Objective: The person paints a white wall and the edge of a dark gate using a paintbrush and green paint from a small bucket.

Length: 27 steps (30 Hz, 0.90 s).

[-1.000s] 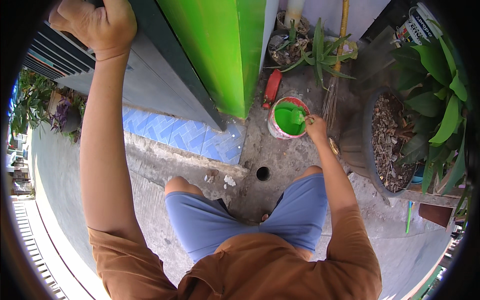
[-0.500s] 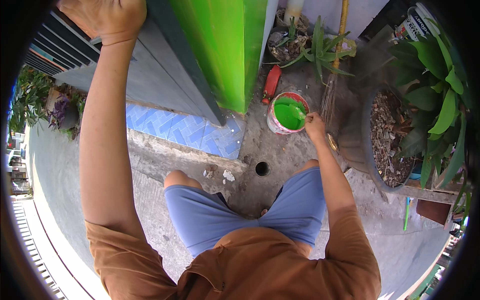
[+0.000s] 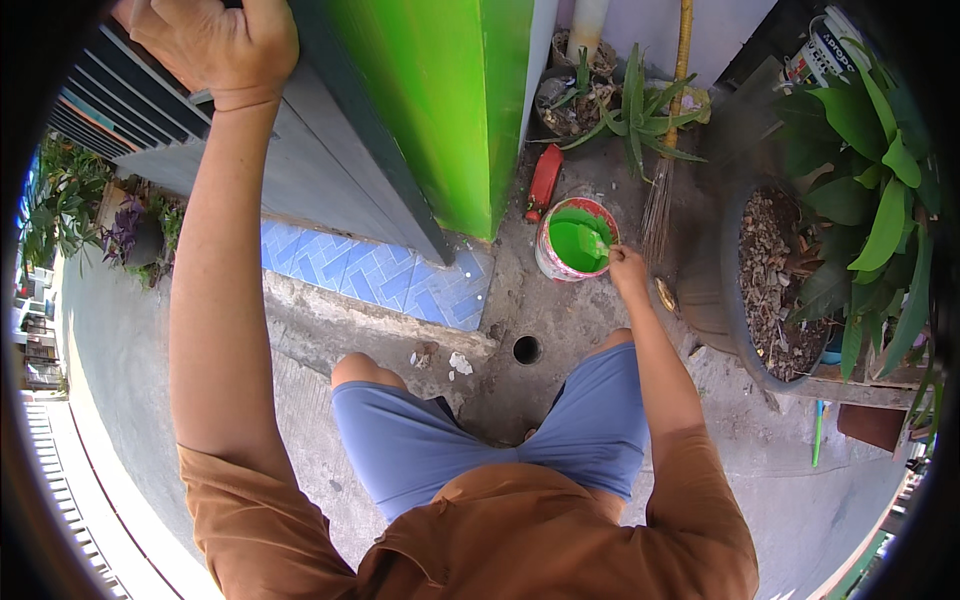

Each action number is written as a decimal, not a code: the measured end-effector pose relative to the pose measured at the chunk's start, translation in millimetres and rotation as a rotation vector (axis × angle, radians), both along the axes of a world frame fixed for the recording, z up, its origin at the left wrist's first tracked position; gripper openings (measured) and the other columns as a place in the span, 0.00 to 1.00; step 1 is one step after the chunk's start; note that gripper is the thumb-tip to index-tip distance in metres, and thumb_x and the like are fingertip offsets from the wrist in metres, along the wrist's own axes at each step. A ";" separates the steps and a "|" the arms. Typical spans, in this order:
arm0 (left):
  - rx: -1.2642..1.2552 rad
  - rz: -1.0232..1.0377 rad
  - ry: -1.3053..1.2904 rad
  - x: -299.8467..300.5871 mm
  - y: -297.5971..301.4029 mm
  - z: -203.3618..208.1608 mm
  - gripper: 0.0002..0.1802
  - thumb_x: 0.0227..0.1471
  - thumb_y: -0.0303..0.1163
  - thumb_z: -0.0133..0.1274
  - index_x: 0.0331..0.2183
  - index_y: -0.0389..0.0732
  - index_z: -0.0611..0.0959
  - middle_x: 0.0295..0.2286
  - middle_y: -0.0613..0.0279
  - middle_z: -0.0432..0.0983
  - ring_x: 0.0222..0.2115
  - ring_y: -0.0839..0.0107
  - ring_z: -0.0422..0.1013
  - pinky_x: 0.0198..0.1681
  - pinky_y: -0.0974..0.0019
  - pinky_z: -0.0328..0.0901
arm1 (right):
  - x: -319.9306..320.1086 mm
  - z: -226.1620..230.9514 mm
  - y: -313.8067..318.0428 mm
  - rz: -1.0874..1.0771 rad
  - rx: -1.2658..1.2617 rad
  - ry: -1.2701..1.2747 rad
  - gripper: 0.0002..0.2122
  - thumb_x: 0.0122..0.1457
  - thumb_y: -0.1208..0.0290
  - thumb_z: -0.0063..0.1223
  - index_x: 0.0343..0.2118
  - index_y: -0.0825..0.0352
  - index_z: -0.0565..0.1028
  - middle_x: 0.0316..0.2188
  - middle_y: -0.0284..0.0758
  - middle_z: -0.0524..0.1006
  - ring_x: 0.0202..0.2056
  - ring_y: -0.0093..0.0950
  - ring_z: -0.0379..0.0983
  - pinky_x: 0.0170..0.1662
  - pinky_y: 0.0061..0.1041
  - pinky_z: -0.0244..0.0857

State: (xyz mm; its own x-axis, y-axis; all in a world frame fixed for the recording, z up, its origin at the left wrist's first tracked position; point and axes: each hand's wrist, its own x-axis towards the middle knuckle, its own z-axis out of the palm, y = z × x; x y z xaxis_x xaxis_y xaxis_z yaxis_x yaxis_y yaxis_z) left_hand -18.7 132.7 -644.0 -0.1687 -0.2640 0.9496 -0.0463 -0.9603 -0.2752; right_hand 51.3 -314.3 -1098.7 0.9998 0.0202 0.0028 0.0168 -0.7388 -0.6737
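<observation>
In my right hand (image 3: 627, 270) I pinch the handle of a paintbrush (image 3: 597, 246), whose green-coated head is inside a small white-and-red bucket (image 3: 553, 264). Bright green paint (image 3: 572, 235) covers the inside of this bucket. High on the left, my left hand (image 3: 218, 45) is bent over the upper part of a dark grey metal gate (image 3: 320, 150), its fingertips partly cut off by the picture's edge. Beside the gate stands a wall column (image 3: 450, 110) coated in bright green.
Behind the bucket lies a red object (image 3: 543, 182), near potted aloe (image 3: 635, 120) and a broom (image 3: 656, 210). A large plant pot (image 3: 735, 290) is at right. Blue tiles (image 3: 370, 272) edge the raised step; a round hole (image 3: 526, 349) opens in the concrete.
The whole view has shifted slightly, so the scene sits lower. The brush head has moved down a little inside the bucket with my right hand. My left hand keeps its place on the gate.
</observation>
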 end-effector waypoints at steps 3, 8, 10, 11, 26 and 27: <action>-0.039 0.064 0.015 -4.0 -11.8 -1.6 0.22 0.66 0.34 0.49 0.57 0.32 0.71 0.56 0.45 0.64 0.59 0.51 0.61 0.64 0.56 0.54 | 2.7 -7.3 -5.3 -0.057 0.071 0.012 0.15 0.59 0.65 0.52 0.43 0.67 0.84 0.31 0.45 0.84 0.34 0.34 0.81 0.42 0.31 0.72; -0.100 -0.068 0.025 -4.4 -7.7 -4.3 0.27 0.57 0.37 0.60 0.54 0.35 0.75 0.54 0.48 0.68 0.55 0.56 0.61 0.59 0.57 0.57 | 6.3 4.3 -19.3 -0.100 0.470 0.062 0.12 0.62 0.69 0.56 0.44 0.69 0.82 0.23 0.28 0.78 0.20 0.16 0.69 0.20 0.19 0.62; -0.125 -0.056 0.045 -8.3 -9.5 -4.2 0.27 0.57 0.36 0.60 0.55 0.34 0.74 0.55 0.48 0.67 0.55 0.55 0.61 0.58 0.56 0.59 | 0.0 30.9 -12.7 -0.079 0.598 0.069 0.10 0.63 0.70 0.56 0.44 0.68 0.82 0.23 0.27 0.76 0.18 0.14 0.67 0.18 0.16 0.60; -0.133 -0.089 0.031 -9.5 -6.6 -2.6 0.25 0.56 0.35 0.60 0.53 0.36 0.76 0.55 0.49 0.67 0.53 0.53 0.62 0.56 0.56 0.58 | -4.6 50.4 -6.5 -0.041 0.648 0.065 0.10 0.63 0.71 0.57 0.43 0.69 0.82 0.24 0.27 0.77 0.18 0.15 0.67 0.18 0.16 0.61; -0.205 -0.083 0.133 -21.9 -20.0 -7.5 0.28 0.54 0.30 0.59 0.55 0.37 0.73 0.56 0.47 0.66 0.57 0.48 0.62 0.59 0.49 0.55 | -42.0 312.3 32.4 0.201 0.701 -0.214 0.10 0.63 0.67 0.61 0.39 0.70 0.82 0.19 0.24 0.74 0.18 0.13 0.65 0.22 0.18 0.58; -0.199 -0.087 0.119 -21.1 -20.6 -3.7 0.27 0.54 0.30 0.59 0.55 0.37 0.73 0.56 0.47 0.66 0.56 0.48 0.62 0.59 0.49 0.55 | -43.7 329.2 35.6 0.214 0.711 -0.190 0.10 0.64 0.66 0.61 0.39 0.70 0.82 0.20 0.24 0.74 0.18 0.13 0.65 0.22 0.17 0.57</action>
State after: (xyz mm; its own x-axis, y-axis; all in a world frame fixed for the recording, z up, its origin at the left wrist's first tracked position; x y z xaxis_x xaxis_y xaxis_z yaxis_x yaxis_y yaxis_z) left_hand -39.9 112.1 -647.7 -0.0667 -0.0593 0.9960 -0.1517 -0.9860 -0.0688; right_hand 7.6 -278.7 -769.5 0.9554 0.1426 0.2585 0.2734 -0.0966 -0.9570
